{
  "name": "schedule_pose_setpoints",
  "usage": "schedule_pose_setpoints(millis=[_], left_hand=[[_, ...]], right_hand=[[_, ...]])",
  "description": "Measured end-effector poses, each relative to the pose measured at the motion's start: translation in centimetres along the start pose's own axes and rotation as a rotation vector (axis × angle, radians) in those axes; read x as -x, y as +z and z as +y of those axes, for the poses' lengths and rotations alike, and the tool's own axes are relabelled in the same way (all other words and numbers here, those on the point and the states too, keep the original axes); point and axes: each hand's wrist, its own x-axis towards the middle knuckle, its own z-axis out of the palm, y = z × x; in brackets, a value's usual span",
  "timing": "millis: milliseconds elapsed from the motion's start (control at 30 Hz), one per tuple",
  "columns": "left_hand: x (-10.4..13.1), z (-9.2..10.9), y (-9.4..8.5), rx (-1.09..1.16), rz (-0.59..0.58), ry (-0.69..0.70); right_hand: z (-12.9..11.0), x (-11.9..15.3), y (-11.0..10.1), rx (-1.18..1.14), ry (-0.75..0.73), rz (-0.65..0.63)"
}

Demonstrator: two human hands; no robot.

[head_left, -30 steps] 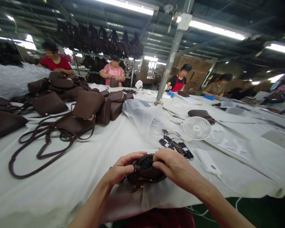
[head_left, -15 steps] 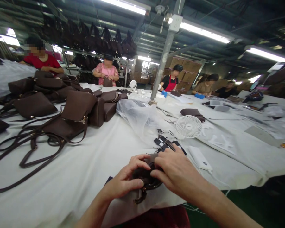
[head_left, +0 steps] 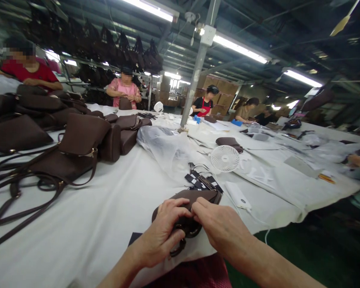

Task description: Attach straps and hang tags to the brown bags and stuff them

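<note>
A dark brown leather bag [head_left: 195,195] lies at the near edge of the white-covered table [head_left: 105,224], with a dark strap or handle curling from its near side. My left hand [head_left: 165,228] grips the bag from the left, fingers on top and thumb at the strap. On the bag's right part, the fingers of my right hand [head_left: 213,218] are pinched together close to my left fingertips; what they pinch is hidden. Black tags [head_left: 198,180] with cords lie just beyond the bag. A dark flat piece [head_left: 135,239] shows beside my left wrist.
Brown bags [head_left: 84,136] with long straps are piled at left. Clear plastic [head_left: 168,148], a white fan [head_left: 225,158] and a white device [head_left: 237,195] with a cable lie ahead. A post [head_left: 195,80] rises mid-table. Several people work around; another person's hand [head_left: 358,161] is at right.
The view has turned right. My right hand has drawn back from the tags toward my left fingers, its fingers now bunched, and more of the bag's top shows.
</note>
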Motion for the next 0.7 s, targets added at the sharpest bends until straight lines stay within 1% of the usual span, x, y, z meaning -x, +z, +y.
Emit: schedule_pose_setpoints(millis=[67,133,200,267,300,367,433,500,533,567,600,633,667,700], left_hand=[[-0.3,0.0,0.2,-0.044,0.012,0.01],[-0.6,0.1,0.3,-0.091,-0.01,0.028],[-0.7,0.1,0.2,-0.133,-0.047,0.047],[-0.7,0.1,0.1,-0.149,-0.044,0.065],[-0.7,0.0,0.1,-0.146,-0.027,0.071],[-0.5,-0.2,0.1,-0.13,0.015,0.071],[-0.4,-0.4,0.1,-0.116,0.046,0.057],[-0.4,-0.4,0.2,-0.116,0.055,0.039],[-0.4,-0.4,0.3,-0.114,0.056,0.03],[-0.4,-0.4,0.3,-0.11,0.057,0.021],[-0.5,-0.3,0.3,-0.104,0.061,0.011],[-0.6,-0.3,0.3,-0.096,0.067,0.001],[-0.6,-0.2,0.3,-0.088,0.071,-0.002],[-0.7,-0.1,0.3,-0.081,0.068,0.001]], right_hand=[[0.1,0.2,-0.1,0.056,0.068,-0.024],[0.0,0.2,-0.3,0.066,0.111,-0.069],[0.0,0.1,-0.3,0.002,0.116,-0.084],[0.3,-0.1,0.0,-0.152,0.059,-0.037],[0.5,-0.2,0.3,-0.271,0.015,0.006],[1.0,-0.5,1.1,-0.603,-0.037,0.099],[1.5,-0.9,1.9,-1.013,0.008,0.142],[1.7,-1.2,2.6,-1.375,0.086,0.107],[1.7,-1.3,2.8,-1.497,0.114,0.069],[1.7,-1.3,2.9,-1.568,0.138,0.026],[1.6,-1.3,2.9,-1.581,0.16,-0.013],[1.4,-1.1,2.7,-1.531,0.171,-0.039],[1.2,-0.9,2.5,-1.412,0.17,-0.043],[0.9,-0.7,2.1,-1.235,0.164,-0.032]])
